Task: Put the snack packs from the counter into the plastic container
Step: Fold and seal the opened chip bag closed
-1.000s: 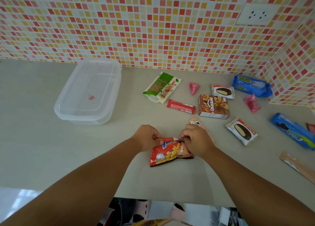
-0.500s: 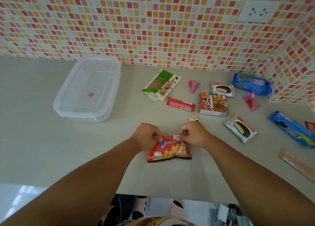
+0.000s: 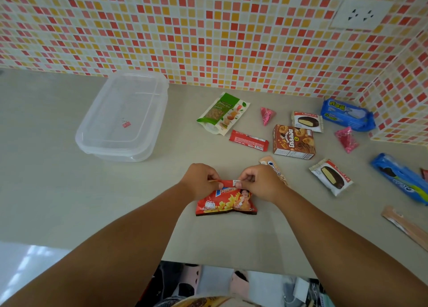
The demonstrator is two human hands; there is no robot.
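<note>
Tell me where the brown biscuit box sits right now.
In the head view, the brown biscuit box lies right of centre on the counter, between the red bar and a pink wrapped candy.

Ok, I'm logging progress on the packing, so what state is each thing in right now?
Plastic container: open, only a small binder clip inside.
Potato snack bag: on the counter, top edge pinched.
Left hand: pinching the bag's top.
Right hand: pinching the bag's top.
Green nut pouch: lying flat, untouched.
</note>
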